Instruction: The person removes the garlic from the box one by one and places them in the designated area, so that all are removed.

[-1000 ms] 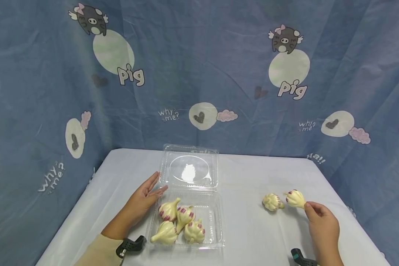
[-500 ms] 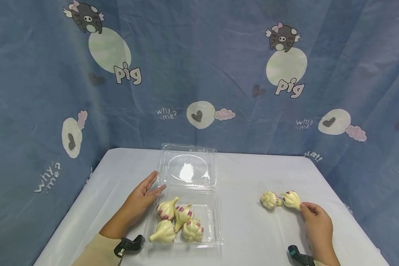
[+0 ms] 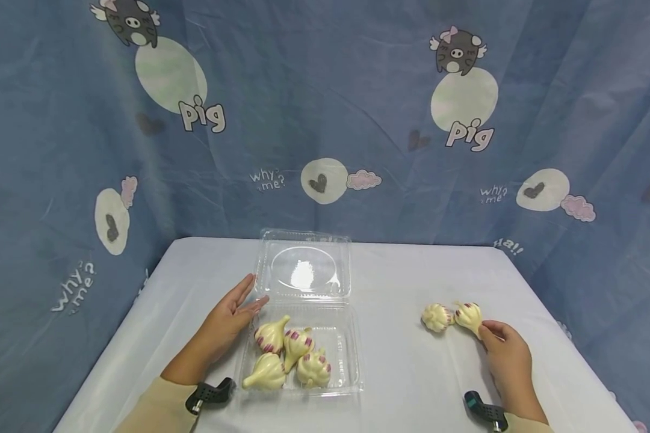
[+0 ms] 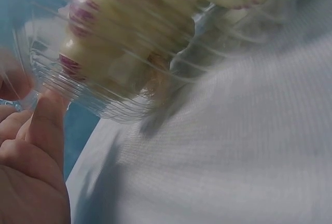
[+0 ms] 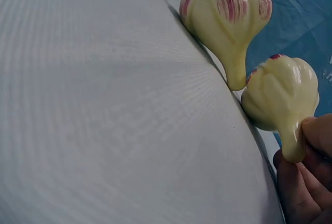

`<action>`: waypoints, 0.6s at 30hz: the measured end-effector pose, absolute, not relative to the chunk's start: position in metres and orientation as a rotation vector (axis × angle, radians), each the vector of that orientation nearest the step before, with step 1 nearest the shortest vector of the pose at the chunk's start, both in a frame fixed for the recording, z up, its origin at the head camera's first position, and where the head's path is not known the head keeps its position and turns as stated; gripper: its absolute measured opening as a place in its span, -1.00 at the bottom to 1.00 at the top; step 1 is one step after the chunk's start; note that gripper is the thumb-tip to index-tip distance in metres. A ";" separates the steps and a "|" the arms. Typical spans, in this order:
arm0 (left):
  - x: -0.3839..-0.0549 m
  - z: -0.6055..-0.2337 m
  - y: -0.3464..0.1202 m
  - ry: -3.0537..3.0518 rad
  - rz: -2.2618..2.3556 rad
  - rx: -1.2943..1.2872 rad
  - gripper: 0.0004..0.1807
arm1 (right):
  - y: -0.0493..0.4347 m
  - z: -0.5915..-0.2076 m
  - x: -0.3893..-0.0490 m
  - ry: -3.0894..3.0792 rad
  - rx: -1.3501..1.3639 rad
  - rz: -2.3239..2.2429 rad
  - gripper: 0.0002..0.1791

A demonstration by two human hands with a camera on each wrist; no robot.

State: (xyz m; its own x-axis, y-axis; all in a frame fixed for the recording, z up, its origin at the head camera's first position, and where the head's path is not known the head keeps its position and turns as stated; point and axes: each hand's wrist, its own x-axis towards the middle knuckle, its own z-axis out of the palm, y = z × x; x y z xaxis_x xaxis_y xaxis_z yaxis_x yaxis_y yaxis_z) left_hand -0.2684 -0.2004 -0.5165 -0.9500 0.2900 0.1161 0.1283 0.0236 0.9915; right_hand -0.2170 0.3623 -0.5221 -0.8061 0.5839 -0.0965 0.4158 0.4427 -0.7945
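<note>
A clear plastic clamshell box (image 3: 342, 352) lies with its lid (image 3: 281, 282) raised, and several garlic bulbs (image 3: 268, 371) with purple marks sit in its left and middle part. My left hand (image 3: 219, 329) rests along the box's left edge near the hinge, fingers extended; in the left wrist view the box wall (image 4: 116, 107) is close by. On the right, my right hand (image 3: 509, 358) pinches the stem of one garlic bulb (image 3: 468, 316) between thumb and fingers. Another garlic bulb (image 3: 436, 317) lies just left of it; the right wrist view shows its stem (image 5: 236, 73) beside the held bulb.
The table has a white cover (image 3: 395, 349). A blue curtain (image 3: 379, 108) with pig prints rises behind it and along both sides. Black wrist cameras are strapped to both wrists.
My right hand has shifted slightly left with the pinched garlic bulb, bringing it closer to the loose one. The left hand stays at the box edge. The head view has tilted a little.
</note>
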 end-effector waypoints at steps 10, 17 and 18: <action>-0.267 -0.516 -0.201 2.190 2.062 0.436 -0.09 | 0.361 -0.520 -0.221 -2.523 -0.896 1.261 -0.53; -0.266 -0.514 -0.199 2.167 2.068 0.432 -0.09 | 0.363 -0.517 -0.218 -2.508 -0.880 1.247 -0.51; -0.266 -0.514 -0.199 2.168 2.068 0.432 -0.09 | 0.363 -0.517 -0.217 -2.505 -0.877 1.238 -0.51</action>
State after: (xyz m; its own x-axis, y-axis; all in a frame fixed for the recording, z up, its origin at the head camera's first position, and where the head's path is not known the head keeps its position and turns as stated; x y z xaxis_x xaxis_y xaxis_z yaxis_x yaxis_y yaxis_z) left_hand -0.2662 -0.1986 -0.5143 -0.9528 0.2819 0.1127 0.1258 0.0288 0.9916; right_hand -0.2170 0.3628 -0.5166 -0.8000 0.5958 -0.0701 0.4175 0.4690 -0.7783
